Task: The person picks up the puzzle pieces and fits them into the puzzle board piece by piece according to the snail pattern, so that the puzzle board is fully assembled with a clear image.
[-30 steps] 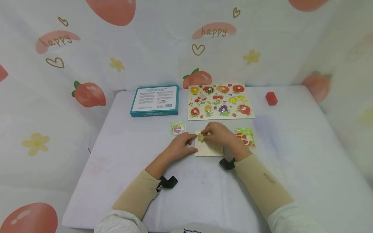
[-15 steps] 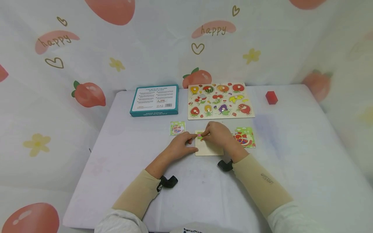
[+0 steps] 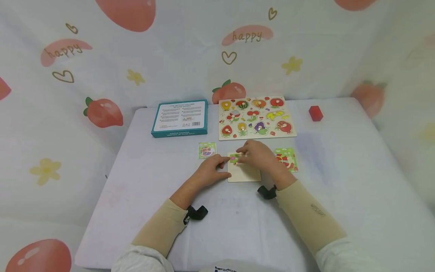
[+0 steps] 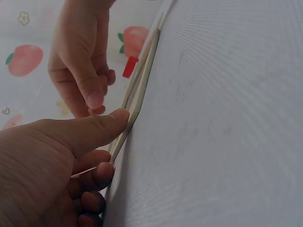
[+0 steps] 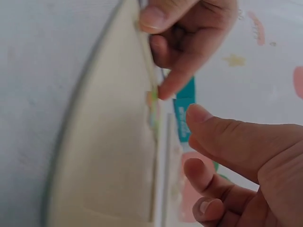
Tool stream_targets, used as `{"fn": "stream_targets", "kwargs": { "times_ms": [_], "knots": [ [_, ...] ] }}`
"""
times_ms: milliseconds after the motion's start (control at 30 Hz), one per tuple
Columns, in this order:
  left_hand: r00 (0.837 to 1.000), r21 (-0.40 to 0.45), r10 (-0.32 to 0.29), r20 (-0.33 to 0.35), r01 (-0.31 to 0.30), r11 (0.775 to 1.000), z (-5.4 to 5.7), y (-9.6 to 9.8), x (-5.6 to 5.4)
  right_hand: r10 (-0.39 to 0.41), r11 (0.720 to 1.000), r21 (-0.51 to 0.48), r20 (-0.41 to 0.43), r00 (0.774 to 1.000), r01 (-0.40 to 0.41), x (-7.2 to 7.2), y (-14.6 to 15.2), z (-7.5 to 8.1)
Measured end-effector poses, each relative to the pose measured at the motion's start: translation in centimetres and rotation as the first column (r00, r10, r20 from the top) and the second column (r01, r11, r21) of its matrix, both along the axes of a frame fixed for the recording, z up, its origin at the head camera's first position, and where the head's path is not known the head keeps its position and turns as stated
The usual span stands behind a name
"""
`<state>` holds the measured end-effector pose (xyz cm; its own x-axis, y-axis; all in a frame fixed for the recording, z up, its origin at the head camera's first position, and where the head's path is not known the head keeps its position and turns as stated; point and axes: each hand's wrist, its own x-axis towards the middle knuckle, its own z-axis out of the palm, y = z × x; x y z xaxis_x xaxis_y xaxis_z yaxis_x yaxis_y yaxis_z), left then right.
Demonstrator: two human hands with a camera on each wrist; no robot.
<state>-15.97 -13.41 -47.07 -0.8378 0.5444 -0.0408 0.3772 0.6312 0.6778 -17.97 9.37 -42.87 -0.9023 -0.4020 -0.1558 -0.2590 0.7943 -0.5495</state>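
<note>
A small square wooden puzzle board (image 3: 244, 174) lies on the table in front of me. In its upper left corner sits a green puzzle piece with a pink patch (image 3: 233, 158). My left hand (image 3: 208, 172) rests at the board's left edge, its index finger extended to the corner near the piece and its thumb lower on the edge. Over the board's upper right part is my right hand (image 3: 257, 155). The right wrist view shows its thumb and fingers apart with nothing between them. This hand partly hides the board and the piece's right side.
Loose printed pieces lie left (image 3: 207, 150) and right (image 3: 286, 158) of the board. Farther back are a teal-edged box (image 3: 180, 118), a fruit peg puzzle (image 3: 257, 118) and a red block (image 3: 316, 113). A patterned cloth hangs behind the table.
My right hand pinched the green piece and shifted it into the board's corner; now its fingers have parted and drawn slightly back from it. The left hand has stayed at the edge.
</note>
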Motion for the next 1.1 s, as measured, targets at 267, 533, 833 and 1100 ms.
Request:
{"fn": "stream_targets", "kwargs": {
  "times_ms": [267, 533, 833, 1100],
  "knots": [
    [1.0, -0.008, 0.009, -0.007, -0.009, 1.0, -0.3, 0.1, 0.1, -0.053, 0.997, -0.056, -0.031, 0.998, 0.052, 0.4, 1.4, 1.5],
    [0.999, -0.032, 0.025, 0.027, -0.024, 0.999, 0.0, 0.1, 0.1, -0.087, 0.993, -0.082, -0.043, 0.995, 0.083, 1.0, 2.4, 2.6],
    [0.999, -0.029, 0.023, 0.03, -0.022, 0.999, -0.1, 0.1, 0.0, -0.131, 0.987, -0.095, -0.045, 0.99, 0.126, 1.0, 4.1, 3.0],
    [1.0, -0.028, 0.018, 0.017, -0.017, 0.999, 0.0, 0.1, 0.1, -0.167, 0.981, -0.104, -0.038, 0.985, 0.162, 0.9, 5.8, 3.3]
  ]
}}
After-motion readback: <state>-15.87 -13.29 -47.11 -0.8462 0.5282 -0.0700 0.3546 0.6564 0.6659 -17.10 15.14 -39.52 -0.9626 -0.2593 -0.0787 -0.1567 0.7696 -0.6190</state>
